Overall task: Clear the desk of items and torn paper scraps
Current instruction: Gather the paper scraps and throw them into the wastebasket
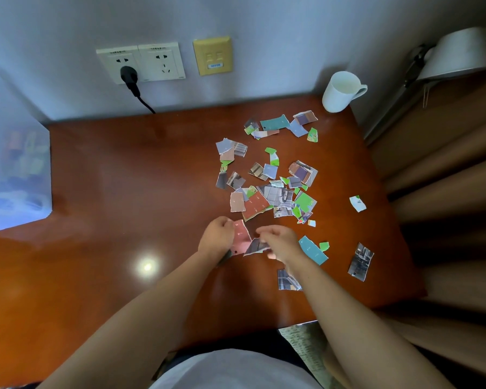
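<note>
Several torn colour-printed paper scraps (pixel 267 189) lie scattered over the right half of the reddish wooden desk (pixel 129 192). My left hand (pixel 218 234) pinches a pink scrap (pixel 242 234) just above the desk's middle front. My right hand (pixel 281 242) grips a dark grey scrap (pixel 254 246) right beside it. Loose scraps lie close to my right wrist: a teal one (pixel 313 250), a small green one (pixel 324 246) and a grey photo piece (pixel 286 280). Another grey photo scrap (pixel 360 261) sits near the right edge.
A white mug (pixel 340 92) stands at the desk's back right corner. A translucent plastic storage box (pixel 14 169) occupies the left side. Wall sockets with a black plug (pixel 129 75) are behind the desk. A lamp shade (pixel 460 54) hangs at the upper right, with brown curtains beside it.
</note>
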{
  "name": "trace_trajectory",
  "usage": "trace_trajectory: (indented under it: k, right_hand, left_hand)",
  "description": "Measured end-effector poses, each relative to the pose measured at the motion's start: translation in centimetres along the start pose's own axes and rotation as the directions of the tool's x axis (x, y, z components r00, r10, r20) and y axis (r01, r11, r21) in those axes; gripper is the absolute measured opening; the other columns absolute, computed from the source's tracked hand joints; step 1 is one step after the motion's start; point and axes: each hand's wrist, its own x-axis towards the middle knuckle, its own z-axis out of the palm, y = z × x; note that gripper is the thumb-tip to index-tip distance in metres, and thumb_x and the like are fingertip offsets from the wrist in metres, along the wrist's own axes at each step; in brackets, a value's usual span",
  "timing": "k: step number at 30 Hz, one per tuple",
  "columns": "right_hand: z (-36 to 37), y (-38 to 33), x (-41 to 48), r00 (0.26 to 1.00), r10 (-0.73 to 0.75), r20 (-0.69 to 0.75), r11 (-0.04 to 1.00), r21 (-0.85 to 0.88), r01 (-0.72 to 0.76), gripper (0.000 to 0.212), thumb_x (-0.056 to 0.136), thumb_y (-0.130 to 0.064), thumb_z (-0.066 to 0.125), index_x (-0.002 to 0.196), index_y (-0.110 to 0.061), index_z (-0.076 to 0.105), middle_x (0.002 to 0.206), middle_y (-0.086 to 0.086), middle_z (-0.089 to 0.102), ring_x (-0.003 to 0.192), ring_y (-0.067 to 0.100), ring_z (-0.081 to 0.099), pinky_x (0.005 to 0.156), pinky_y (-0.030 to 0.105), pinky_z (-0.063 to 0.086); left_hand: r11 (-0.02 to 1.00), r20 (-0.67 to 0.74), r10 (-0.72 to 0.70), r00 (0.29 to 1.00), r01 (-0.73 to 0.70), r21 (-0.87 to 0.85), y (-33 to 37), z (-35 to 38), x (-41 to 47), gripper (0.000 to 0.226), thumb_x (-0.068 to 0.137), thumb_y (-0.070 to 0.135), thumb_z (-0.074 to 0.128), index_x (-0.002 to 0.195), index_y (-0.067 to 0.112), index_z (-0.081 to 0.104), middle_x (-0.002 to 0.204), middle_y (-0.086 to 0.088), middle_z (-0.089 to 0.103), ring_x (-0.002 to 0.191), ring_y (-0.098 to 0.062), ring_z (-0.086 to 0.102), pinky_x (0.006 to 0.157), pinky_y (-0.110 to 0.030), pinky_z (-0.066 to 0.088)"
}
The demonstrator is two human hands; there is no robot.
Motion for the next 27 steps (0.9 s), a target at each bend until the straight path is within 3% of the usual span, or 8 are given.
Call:
trace_trajectory:
  k: [3, 5, 7, 11, 14, 17, 20, 27]
  right_hand:
    - [-0.5, -0.8, -0.8, 0.982, 0.153, 0.113, 0.909, 0.374, -0.184, 0.03, 0.09, 0.003, 0.046, 0.108, -0.009, 0.068, 0.106, 0.012, 0.064, 0.092, 0.021, 0.064, 0.066, 0.027, 0.057]
    - [-0.8, -1.1, -1.3, 0.966, 0.202, 0.159, 0.839, 0.481, -0.254, 0.028, 0.089, 0.005, 0.045, 0.109, -0.005, 0.062, 0.105, 0.014, 0.06, 0.092, 0.023, 0.061, 0.061, 0.027, 0.059]
    - [-0.9, -1.0, -1.5, 0.958, 0.233, 0.164, 0.797, 0.533, -0.285, 0.024, 0.088, 0.008, 0.044, 0.106, -0.002, 0.056, 0.103, 0.015, 0.057, 0.088, 0.024, 0.059, 0.055, 0.026, 0.058]
    - [-1.1, -0.4, -1.4, 0.941, 0.293, 0.17, 0.664, 0.673, -0.328, 0.01, 0.091, -0.008, 0.044, 0.088, -0.006, 0.054, 0.1, 0.015, 0.055, 0.089, 0.025, 0.056, 0.08, 0.037, 0.051]
    - [-1.2, 0.1, -0.8, 0.948, 0.299, 0.105, 0.846, 0.431, -0.314, 0.027, 0.085, -0.042, 0.06, 0.078, -0.016, 0.054, 0.083, 0.006, 0.052, 0.073, 0.017, 0.05, 0.057, 0.029, 0.046]
    - [-0.9, 1.4, 0.2, 0.994, 0.095, -0.052, 0.987, -0.126, -0.101, 0.021, 0.082, -0.031, 0.07, 0.077, -0.017, 0.055, 0.078, 0.001, 0.053, 0.071, 0.016, 0.051, 0.058, 0.026, 0.043]
    - [-0.6, 2.8, 0.8, 0.99, -0.116, -0.08, 0.878, -0.475, 0.064, 0.017, 0.082, -0.02, 0.071, 0.086, -0.024, 0.055, 0.086, -0.004, 0.058, 0.083, 0.017, 0.058, 0.068, 0.03, 0.049]
    - [0.6, 2.6, 0.4, 0.955, -0.259, -0.143, 0.701, -0.709, 0.083, 0.048, 0.078, -0.045, 0.076, 0.113, -0.026, 0.05, 0.112, -0.005, 0.051, 0.095, 0.018, 0.06, 0.061, 0.025, 0.043]
  left_hand:
    - [0.974, -0.03, -0.16, 0.987, 0.153, -0.169, 0.1, 0.1, 0.6, 0.03, 0.093, 0.006, 0.038, 0.066, 0.014, 0.047, 0.082, -0.012, 0.059, 0.073, -0.022, 0.05, 0.067, -0.031, 0.04]
    - [0.948, 0.016, -0.222, 0.975, 0.219, -0.232, 0.4, 0.1, 0.5, 0.028, 0.089, 0.006, 0.044, 0.063, 0.015, 0.043, 0.071, -0.006, 0.058, 0.06, -0.014, 0.048, 0.058, -0.028, 0.037]
    - [0.912, 0.13, -0.225, 0.966, 0.256, -0.322, 0.8, -0.3, -0.5, 0.03, 0.092, 0.023, 0.037, 0.063, 0.017, 0.038, 0.059, -0.001, 0.042, 0.051, -0.014, 0.034, 0.051, -0.027, 0.026]
    - [0.826, 0.366, -0.258, 0.894, 0.4, -0.397, 0.1, -0.1, -0.8, 0.044, 0.089, 0.056, 0.039, 0.061, 0.023, 0.032, 0.058, 0.004, 0.034, 0.048, -0.013, 0.03, 0.046, -0.02, 0.023]
    - [0.745, 0.49, -0.266, 0.83, 0.499, -0.442, 0.1, 0.2, -0.9, 0.053, 0.084, 0.064, 0.046, 0.053, 0.023, 0.032, 0.054, 0.005, 0.033, 0.046, -0.013, 0.034, 0.044, -0.017, 0.026]
    - [0.693, 0.52, -0.3, 0.8, 0.557, -0.457, 0.1, 0.6, -1.3, 0.041, 0.085, 0.046, 0.052, 0.058, 0.022, 0.033, 0.055, 0.005, 0.031, 0.044, -0.011, 0.033, 0.041, -0.016, 0.032]
    - [0.724, 0.471, -0.33, 0.818, 0.539, -0.431, 0.0, 0.9, -1.4, 0.025, 0.083, 0.03, 0.051, 0.065, 0.021, 0.036, 0.059, 0.006, 0.033, 0.042, -0.008, 0.027, 0.038, -0.014, 0.023]
    - [0.913, 0.243, -0.195, 0.95, 0.266, -0.308, -0.4, 1.8, -1.7, 0.017, 0.087, 0.018, 0.057, 0.075, 0.014, 0.046, 0.066, -0.001, 0.035, 0.044, -0.012, 0.023, 0.041, -0.02, 0.018]
